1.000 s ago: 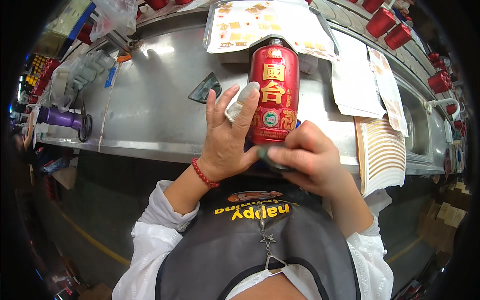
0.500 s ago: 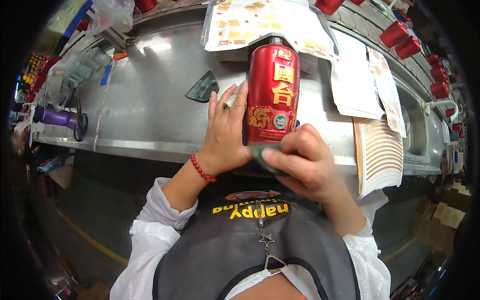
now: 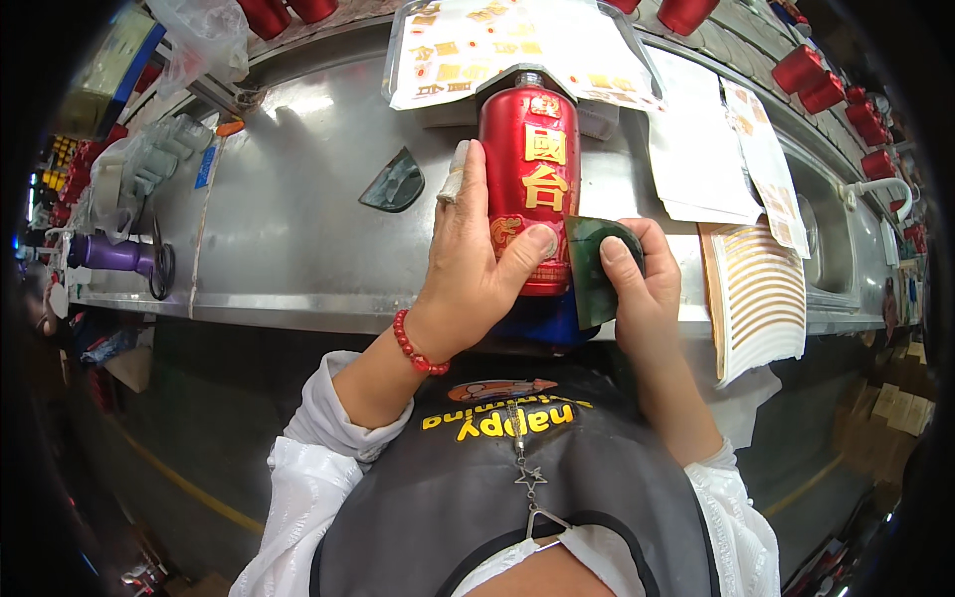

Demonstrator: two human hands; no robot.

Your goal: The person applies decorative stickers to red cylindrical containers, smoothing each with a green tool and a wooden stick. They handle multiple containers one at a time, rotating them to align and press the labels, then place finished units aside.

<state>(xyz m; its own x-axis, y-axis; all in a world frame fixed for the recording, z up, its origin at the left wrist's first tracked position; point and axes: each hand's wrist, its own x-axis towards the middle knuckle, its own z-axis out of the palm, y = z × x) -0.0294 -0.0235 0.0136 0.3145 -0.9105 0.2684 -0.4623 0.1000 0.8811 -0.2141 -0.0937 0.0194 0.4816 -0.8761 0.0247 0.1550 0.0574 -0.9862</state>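
A red bottle (image 3: 531,149) with raised gold lettering lies on its back in a dark cradle (image 3: 488,86), its neck pointing away from me. The cradle's blue near end (image 3: 542,323) shows below the base. My left hand (image 3: 473,234) holds the bottle along its left side, thumb across the lower front and one finger wrapped in white tape. In my right hand (image 3: 647,274) a thin dark green scraper (image 3: 595,264) is pinched, its straight edge against the bottle's lower right side. A second dark green scraper (image 3: 395,181) lies on the steel bench to the left.
Sheets of gold transfers (image 3: 468,50) cover a tray behind the bottle. White paper (image 3: 691,159) and a striped sheet (image 3: 758,289) lie to the right, beside a sink (image 3: 831,264). Clear cups (image 3: 164,149) and a purple bottle (image 3: 109,256) stand left; red bottles (image 3: 811,78) line the back.
My right hand has moved with the scraper from below the bottle's base up to its lower right side. My left thumb has come over onto the bottle's front.
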